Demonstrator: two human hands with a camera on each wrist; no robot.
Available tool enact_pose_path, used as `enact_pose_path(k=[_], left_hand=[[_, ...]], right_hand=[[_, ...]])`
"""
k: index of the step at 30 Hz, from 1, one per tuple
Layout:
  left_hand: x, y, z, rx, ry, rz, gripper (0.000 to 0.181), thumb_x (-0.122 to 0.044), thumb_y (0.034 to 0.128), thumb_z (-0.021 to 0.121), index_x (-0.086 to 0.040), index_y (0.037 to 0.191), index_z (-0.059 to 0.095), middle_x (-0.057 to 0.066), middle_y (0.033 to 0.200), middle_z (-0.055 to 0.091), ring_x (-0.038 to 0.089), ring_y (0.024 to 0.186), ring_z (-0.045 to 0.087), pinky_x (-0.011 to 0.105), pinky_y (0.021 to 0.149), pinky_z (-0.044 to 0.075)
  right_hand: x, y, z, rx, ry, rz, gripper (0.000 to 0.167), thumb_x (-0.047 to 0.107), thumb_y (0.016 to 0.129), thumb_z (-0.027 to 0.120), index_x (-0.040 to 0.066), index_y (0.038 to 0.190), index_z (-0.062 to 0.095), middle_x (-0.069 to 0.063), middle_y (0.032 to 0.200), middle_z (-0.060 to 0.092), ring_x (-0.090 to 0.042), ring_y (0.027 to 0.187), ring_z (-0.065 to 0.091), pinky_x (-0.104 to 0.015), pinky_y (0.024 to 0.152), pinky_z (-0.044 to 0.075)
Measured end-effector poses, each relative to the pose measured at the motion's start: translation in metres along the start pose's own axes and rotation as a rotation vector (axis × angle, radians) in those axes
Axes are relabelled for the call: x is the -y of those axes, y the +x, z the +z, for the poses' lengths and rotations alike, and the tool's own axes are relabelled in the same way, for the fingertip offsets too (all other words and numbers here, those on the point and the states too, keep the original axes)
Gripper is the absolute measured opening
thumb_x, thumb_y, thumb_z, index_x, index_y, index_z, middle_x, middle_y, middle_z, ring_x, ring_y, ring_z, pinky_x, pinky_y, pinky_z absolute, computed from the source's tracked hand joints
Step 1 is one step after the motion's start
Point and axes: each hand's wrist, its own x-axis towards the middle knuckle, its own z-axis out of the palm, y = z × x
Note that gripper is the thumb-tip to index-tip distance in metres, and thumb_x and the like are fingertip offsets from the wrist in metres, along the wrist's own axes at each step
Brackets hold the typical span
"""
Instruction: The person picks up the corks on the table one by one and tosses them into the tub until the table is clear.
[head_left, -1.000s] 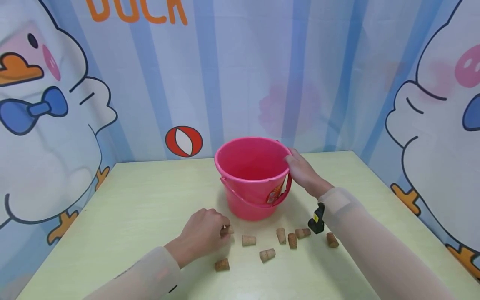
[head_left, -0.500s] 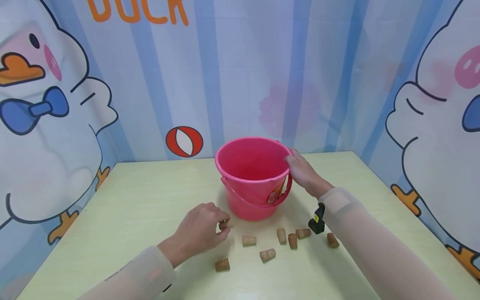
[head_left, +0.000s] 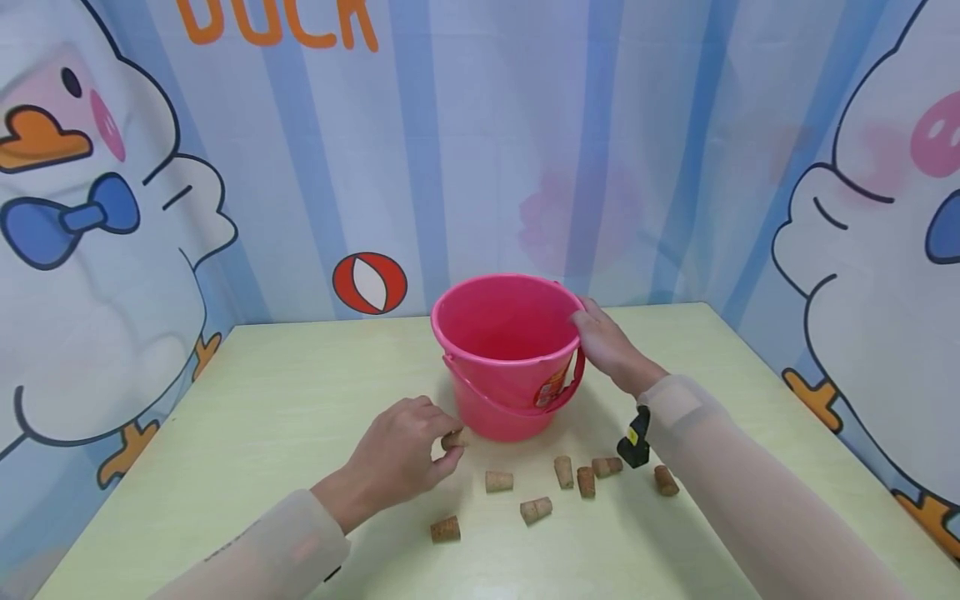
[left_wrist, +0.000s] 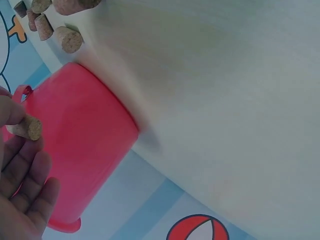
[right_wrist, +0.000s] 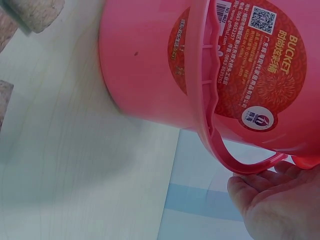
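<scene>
My left hand (head_left: 405,454) pinches a tapered cork (head_left: 452,440) between thumb and fingertips, just in front of the bucket and to its left. In the left wrist view the cork (left_wrist: 31,128) shows its speckled end, and the lower fingers are loosely bent. A pink plastic bucket (head_left: 495,400) stands upright at the middle of the table, its handle hanging down in front. My right hand (head_left: 611,346) grips the bucket's right rim. The right wrist view shows its fingers (right_wrist: 260,182) by the rim and handle (right_wrist: 200,75); some fingertips are hidden.
Several corks lie loose on the pale table (head_left: 315,383) in front of the bucket, among them a darker cork (head_left: 446,529) nearest me and another cork (head_left: 665,481) at the right. A printed curtain (head_left: 487,150) hangs close behind the table.
My left hand has risen slightly from the table and shifted a little away from me, with the cork turning in its fingertips. The right hand and the bucket stay in place.
</scene>
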Motion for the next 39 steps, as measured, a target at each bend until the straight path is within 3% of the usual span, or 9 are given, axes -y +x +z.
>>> enact_pose_path(k=[6, 22, 31, 39], left_hand=[[-0.001, 0.007, -0.009, -0.059, -0.014, 0.047, 0.022, -0.02, 0.0792, 0.089, -0.017, 0.076, 0.067, -0.007, 0.069, 0.063, 0.01, 0.071, 0.057, 0.025, 0.069, 0.054], [-0.001, 0.025, -0.025, -0.138, -0.014, 0.105, 0.021, -0.022, 0.0791, 0.089, -0.016, 0.091, 0.073, -0.007, 0.08, 0.069, 0.01, 0.078, 0.062, 0.028, 0.076, 0.058], [-0.003, 0.036, -0.033, -0.178, 0.004, 0.128, 0.019, -0.023, 0.0814, 0.087, -0.016, 0.092, 0.073, -0.007, 0.083, 0.07, 0.01, 0.08, 0.064, 0.027, 0.078, 0.058], [-0.003, 0.045, -0.038, -0.21, 0.005, 0.136, 0.023, -0.02, 0.0797, 0.089, -0.014, 0.096, 0.073, -0.004, 0.087, 0.072, 0.014, 0.086, 0.067, 0.034, 0.085, 0.06]], right_hand=[[0.0, 0.0, 0.0, 0.002, 0.001, -0.006, 0.059, 0.029, 0.108, 0.034, 0.011, 0.162, 0.021, -0.016, 0.155, 0.037, -0.038, 0.143, 0.036, -0.06, 0.114, 0.036], [-0.003, 0.002, 0.0, -0.001, -0.005, -0.015, 0.058, 0.029, 0.108, 0.031, 0.011, 0.162, 0.021, -0.015, 0.155, 0.037, -0.037, 0.143, 0.035, -0.061, 0.115, 0.035], [-0.003, 0.001, 0.001, -0.003, -0.003, -0.004, 0.058, 0.029, 0.108, 0.032, 0.012, 0.162, 0.021, -0.016, 0.154, 0.038, -0.038, 0.143, 0.035, -0.061, 0.114, 0.035], [-0.002, 0.001, 0.001, -0.003, -0.007, -0.012, 0.058, 0.029, 0.108, 0.032, 0.012, 0.162, 0.021, -0.016, 0.154, 0.038, -0.038, 0.142, 0.037, -0.061, 0.113, 0.038]])
